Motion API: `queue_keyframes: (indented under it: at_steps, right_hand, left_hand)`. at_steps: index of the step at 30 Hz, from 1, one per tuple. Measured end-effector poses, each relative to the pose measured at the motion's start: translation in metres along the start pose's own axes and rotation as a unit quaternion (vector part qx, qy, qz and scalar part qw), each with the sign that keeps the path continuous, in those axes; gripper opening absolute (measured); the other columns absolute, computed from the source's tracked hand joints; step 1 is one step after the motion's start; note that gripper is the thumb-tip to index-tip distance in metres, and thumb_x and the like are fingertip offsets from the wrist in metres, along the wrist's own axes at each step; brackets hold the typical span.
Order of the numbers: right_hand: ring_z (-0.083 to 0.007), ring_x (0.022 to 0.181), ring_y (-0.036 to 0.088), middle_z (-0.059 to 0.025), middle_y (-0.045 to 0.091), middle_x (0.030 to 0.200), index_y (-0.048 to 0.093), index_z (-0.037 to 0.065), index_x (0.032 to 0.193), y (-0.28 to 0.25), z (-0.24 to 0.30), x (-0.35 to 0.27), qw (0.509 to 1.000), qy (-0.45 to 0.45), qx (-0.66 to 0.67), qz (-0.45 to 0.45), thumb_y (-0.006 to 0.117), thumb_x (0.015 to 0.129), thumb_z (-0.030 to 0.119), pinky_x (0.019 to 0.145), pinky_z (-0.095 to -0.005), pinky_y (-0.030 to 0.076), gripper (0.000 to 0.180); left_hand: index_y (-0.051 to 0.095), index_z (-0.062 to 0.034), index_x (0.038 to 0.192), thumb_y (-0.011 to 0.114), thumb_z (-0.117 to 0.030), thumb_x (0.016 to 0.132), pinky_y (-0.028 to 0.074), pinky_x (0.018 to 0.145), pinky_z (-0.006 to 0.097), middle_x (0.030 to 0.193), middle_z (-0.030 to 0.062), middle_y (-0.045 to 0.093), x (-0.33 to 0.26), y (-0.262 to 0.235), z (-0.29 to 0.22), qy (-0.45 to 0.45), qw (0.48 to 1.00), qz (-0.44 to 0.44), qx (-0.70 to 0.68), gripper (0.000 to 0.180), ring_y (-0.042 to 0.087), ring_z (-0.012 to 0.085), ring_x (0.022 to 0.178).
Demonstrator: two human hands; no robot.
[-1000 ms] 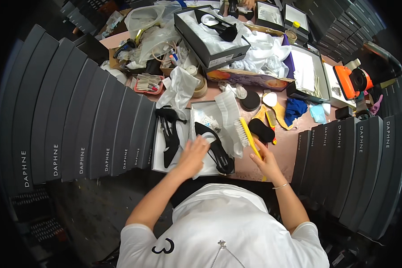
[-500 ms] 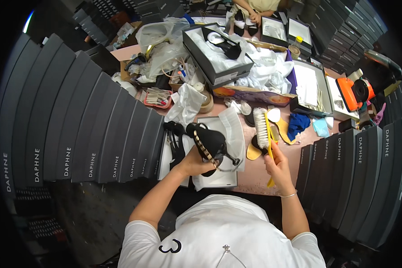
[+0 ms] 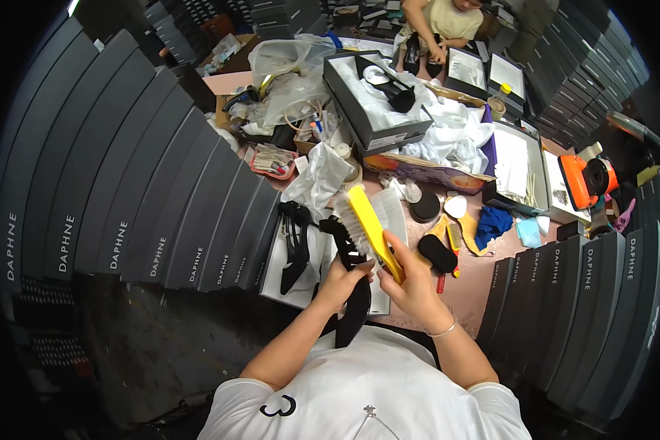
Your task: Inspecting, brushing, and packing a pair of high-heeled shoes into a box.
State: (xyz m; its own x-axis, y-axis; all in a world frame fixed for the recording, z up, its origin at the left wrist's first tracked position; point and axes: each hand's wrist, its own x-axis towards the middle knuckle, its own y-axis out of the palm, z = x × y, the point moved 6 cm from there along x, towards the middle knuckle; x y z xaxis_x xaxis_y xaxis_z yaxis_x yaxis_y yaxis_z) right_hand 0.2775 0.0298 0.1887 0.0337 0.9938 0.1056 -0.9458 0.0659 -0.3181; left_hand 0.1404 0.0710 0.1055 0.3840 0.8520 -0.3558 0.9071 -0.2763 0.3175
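- Lifted since half a second back: yellow brush (image 3: 367,227), now over the black shoe (image 3: 353,293).
- Right hand (image 3: 412,282) closed round handle; left hand (image 3: 339,282) gripping shoe, seemingly at the heel.
- Short strokes toward twelve o'clock, shoe steady over white paper (image 3: 301,282).

dark lidded boxes (image 3: 125,213) stacked left, more (image 3: 587,293) right | open shoebox (image 3: 378,103) with white paper, centre-top
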Motion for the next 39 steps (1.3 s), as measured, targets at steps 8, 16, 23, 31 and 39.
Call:
queue_keyframes:
  at_steps: [8, 16, 23, 31, 39]
  right_hand:
    - [-0.0230, 0.096, 0.062, -0.0163, 0.062, 0.116, 0.030, 0.007, 0.145, 0.005, -0.033, 0.019, 0.994, 0.090, -0.048, 0.030, 0.079, 0.072, 0.005, 0.084, -0.0300, 0.048, 0.088]
    - [-0.0265, 0.079, 0.065, -0.0158, 0.063, 0.097, 0.029, 0.012, 0.147, 0.012, -0.046, 0.030, 0.994, -0.001, -0.109, -0.031, 0.069, 0.077, -0.002, 0.073, -0.0319, 0.050, 0.082]
    - [-0.0086, 0.068, 0.049, -0.0029, 0.058, 0.084, 0.028, 0.010, 0.148, -0.010, -0.047, 0.035, 0.997, 0.015, -0.008, -0.072, 0.068, 0.083, 0.004, 0.060, -0.0225, 0.040, 0.076]
    - [-0.0218, 0.058, 0.059, -0.0057, 0.058, 0.073, 0.052, 0.007, 0.132, -0.029, 0.027, -0.007, 0.902, -0.317, -0.288, 0.060, 0.067, 0.077, 0.006, 0.048, -0.0327, 0.046, 0.057]
    - [-0.0244, 0.065, 0.061, -0.0081, 0.059, 0.074, 0.050, 0.009, 0.135, -0.040, 0.022, -0.013, 0.949, -0.263, -0.172, -0.003, 0.064, 0.085, 0.011, 0.055, -0.0339, 0.047, 0.052]
  left_hand:
    - [0.051, -0.0095, 0.111, 0.051, -0.055, 0.092, 0.047, 0.067, 0.023, 0.088, 0.0017, 0.057, -0.006, -0.002, 0.030, -0.026, 0.996, 0.006, -0.080, 0.049, 0.056, 0.0097, 0.077]
    - [0.049, -0.0094, 0.116, 0.047, -0.063, 0.090, 0.048, 0.070, 0.024, 0.098, 0.0014, 0.053, 0.000, -0.011, 0.034, -0.009, 1.000, 0.001, -0.026, 0.060, 0.054, 0.0094, 0.083]
    - [0.052, -0.0072, 0.114, 0.065, -0.042, 0.089, 0.046, 0.074, 0.026, 0.096, 0.0016, 0.055, 0.000, -0.016, 0.035, -0.001, 1.000, -0.023, 0.011, 0.044, 0.055, 0.0105, 0.083]
    - [0.055, 0.0010, 0.115, 0.073, -0.014, 0.069, 0.047, 0.081, 0.031, 0.097, 0.0076, 0.061, -0.016, -0.027, -0.031, 0.036, 0.953, 0.154, 0.258, 0.051, 0.058, 0.0176, 0.089]
    - [0.057, 0.0020, 0.104, 0.075, -0.012, 0.061, 0.049, 0.082, 0.038, 0.094, 0.0166, 0.063, -0.028, -0.041, -0.074, 0.155, 0.823, 0.056, 0.544, 0.049, 0.061, 0.0344, 0.092]
